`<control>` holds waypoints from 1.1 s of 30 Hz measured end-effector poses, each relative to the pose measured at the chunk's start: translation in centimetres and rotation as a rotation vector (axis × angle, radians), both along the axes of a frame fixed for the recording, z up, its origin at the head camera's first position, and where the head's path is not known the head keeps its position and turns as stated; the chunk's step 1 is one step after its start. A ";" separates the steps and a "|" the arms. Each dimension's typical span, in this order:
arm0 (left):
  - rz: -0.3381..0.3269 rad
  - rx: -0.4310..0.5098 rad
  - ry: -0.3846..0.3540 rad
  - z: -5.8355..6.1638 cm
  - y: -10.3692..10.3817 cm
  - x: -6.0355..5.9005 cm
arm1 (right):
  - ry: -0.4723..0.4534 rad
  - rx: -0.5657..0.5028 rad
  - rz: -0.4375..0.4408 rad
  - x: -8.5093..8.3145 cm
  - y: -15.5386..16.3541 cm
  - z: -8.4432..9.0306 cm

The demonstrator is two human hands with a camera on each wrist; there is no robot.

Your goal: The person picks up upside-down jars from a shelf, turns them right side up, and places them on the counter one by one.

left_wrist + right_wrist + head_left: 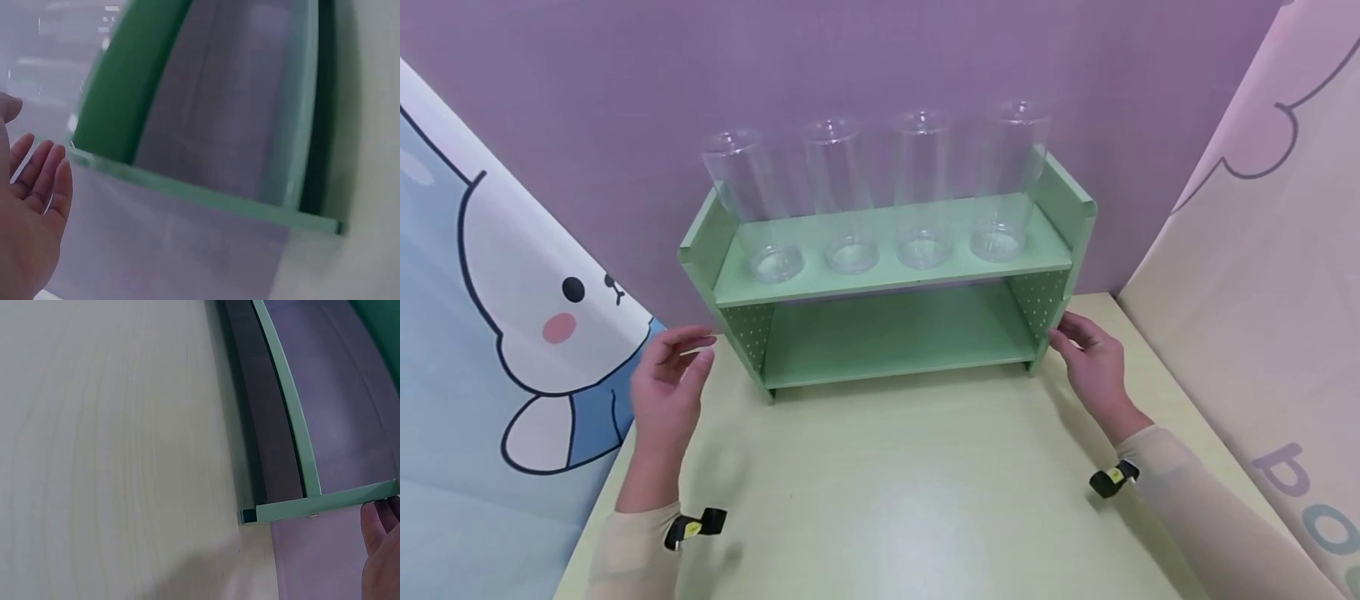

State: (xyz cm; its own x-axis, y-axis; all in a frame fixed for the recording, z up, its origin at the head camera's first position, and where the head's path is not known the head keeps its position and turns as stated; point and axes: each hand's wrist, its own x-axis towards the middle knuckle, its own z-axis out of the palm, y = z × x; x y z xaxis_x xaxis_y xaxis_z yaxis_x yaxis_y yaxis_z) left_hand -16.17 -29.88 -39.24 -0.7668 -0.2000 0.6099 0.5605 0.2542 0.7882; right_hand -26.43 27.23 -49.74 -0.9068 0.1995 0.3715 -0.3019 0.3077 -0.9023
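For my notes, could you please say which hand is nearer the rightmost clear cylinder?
Right: the right hand is at the right side of the green shelf, below and right of the rightmost clear cylinder; the left hand is by the shelf's left side.

the light over my table (880,467) is soft and fairly bright, seemingly from above, and i see a pale patch of glare near the bottom of the head view. faint, soft-edged shadows lie beside my left sleeve (634,550) and my right sleeve (1210,500). the clear cylinders (922,183) catch small highlights at their rims and half fade into the purple backdrop (880,50). from my left wrist, the picture is hazy, and the green shelf (898,333) looks blurred while my left hand (31,219) comes out crisper. my right wrist's view is dimmer, with the shelf's edges bowed.
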 end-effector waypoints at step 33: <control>0.351 -0.279 -0.040 7.0 9.2 -7.9 | 0.013 0.001 -0.001 2.1 -1.5 2.6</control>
State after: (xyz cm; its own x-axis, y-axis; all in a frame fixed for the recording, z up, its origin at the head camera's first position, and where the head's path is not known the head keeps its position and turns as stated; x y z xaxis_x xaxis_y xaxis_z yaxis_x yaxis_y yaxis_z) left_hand -24.11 -20.71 -32.21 -0.7058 -0.2844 0.6488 0.3726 0.6299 0.6815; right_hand -24.33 25.68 -47.09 -0.9014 0.2005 0.3838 -0.3136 0.3091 -0.8979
